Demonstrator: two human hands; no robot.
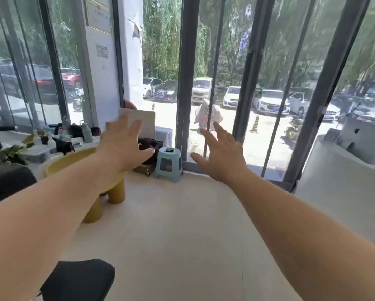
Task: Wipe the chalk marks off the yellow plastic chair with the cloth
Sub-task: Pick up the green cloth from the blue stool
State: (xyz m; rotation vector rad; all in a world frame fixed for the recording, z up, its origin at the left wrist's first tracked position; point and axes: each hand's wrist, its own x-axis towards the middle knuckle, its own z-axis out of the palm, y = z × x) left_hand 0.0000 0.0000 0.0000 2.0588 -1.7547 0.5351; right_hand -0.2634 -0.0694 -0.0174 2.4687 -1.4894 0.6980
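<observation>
Near, 7 o'clock: black padded seat (80, 279), cut off by the frame edge; what it belongs to cannot be told. Pale floor (171, 235) runs on from it.

Mid: both forearms reach forward. Left hand (122, 146) at 11 o'clock and right hand (220, 156) at 1 o'clock, backs to the camera, fingers spread wide, nothing in either.

Yellow plastic chair (71, 161) at 10 o'clock, below and behind the left forearm. The forearm covers most of the seat; only part of the curved back and two stout legs show. No chalk marks can be made out on the parts shown.

Cloth: not located. A small dark item (168, 150) lies on the pale blue stool (168, 161) at 12 o'clock, just beyond the chair; too small to identify.

Risks (judgement):
- Bare hands on the marks would smear the chalk; the cloth must be found first.
- The chair looks light and the floor smooth, so it may slide under a wipe unless the free hand steadies it.
- Bottles (52, 140) crowd the ledge near the chair at 10 o'clock; a wide stroke could topple them.

Far: glass doors (182, 83), parked cars outside.
</observation>
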